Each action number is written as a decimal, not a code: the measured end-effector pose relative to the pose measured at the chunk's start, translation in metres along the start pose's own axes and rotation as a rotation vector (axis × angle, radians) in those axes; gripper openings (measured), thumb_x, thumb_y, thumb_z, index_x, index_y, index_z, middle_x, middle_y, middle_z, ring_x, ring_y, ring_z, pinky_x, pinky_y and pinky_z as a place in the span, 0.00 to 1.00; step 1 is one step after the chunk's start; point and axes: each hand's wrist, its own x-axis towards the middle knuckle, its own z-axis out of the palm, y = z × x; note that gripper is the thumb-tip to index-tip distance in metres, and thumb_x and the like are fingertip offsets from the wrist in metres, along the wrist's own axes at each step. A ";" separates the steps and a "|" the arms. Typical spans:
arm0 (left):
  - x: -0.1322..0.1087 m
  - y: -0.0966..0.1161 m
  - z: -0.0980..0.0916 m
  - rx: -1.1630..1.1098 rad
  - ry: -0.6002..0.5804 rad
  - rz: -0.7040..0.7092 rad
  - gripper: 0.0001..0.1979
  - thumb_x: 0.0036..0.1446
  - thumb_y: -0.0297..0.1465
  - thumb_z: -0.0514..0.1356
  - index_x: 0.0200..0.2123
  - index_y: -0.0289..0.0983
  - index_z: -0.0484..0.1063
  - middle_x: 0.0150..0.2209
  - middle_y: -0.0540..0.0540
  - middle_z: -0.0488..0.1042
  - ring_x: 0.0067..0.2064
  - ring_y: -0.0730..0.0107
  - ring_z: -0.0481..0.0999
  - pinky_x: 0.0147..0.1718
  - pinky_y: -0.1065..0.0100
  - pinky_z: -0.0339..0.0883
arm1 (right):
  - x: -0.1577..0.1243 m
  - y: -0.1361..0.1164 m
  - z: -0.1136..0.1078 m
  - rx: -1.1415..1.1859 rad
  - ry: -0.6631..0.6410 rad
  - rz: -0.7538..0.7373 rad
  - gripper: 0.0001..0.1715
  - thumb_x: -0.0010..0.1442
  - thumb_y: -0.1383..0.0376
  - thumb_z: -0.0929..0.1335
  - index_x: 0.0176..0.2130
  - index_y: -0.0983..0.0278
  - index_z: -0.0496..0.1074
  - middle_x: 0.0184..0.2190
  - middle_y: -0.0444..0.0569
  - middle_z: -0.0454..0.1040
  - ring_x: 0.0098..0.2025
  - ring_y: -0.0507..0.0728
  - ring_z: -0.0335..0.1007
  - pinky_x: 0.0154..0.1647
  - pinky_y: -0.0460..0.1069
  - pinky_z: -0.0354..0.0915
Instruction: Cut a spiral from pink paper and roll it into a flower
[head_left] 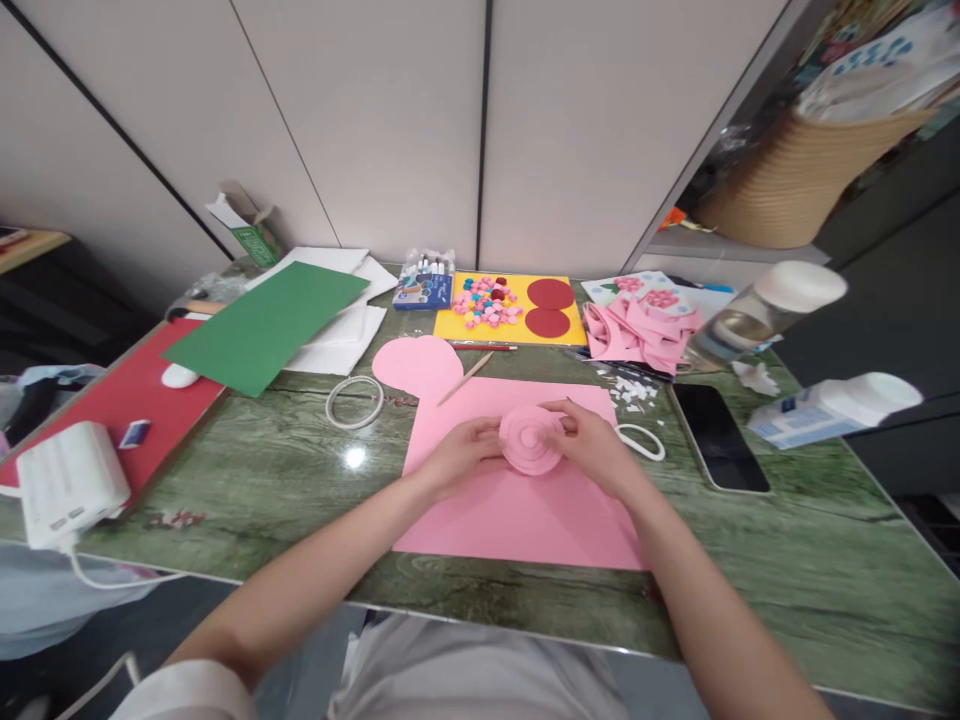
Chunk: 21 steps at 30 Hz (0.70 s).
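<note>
A round pink paper spiral, coiled in rings around a small centre, is held over the pink sheet. My left hand grips its left edge, fingers curled against it. On the other side my right hand pinches the right edge, with the thumb over the rings. Pink paper circles lie at the sheet's upper left corner, with a wooden stick slanting beside them. A white scissors handle shows just right of my right hand; its blades are hidden.
Behind are a yellow sheet with small coloured pieces and dark red circles, and pink scraps. A phone and bottles stand or lie right. Left are a tape ring, green sheet and power bank.
</note>
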 end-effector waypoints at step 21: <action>-0.026 -0.007 -0.001 1.917 0.106 0.358 0.23 0.61 0.30 0.44 0.59 0.35 0.57 0.58 0.39 0.63 0.63 0.52 0.53 0.60 0.44 0.42 | -0.007 0.006 0.001 -0.546 -0.067 -0.294 0.27 0.58 0.75 0.57 0.55 0.64 0.62 0.46 0.55 0.73 0.50 0.60 0.67 0.50 0.57 0.63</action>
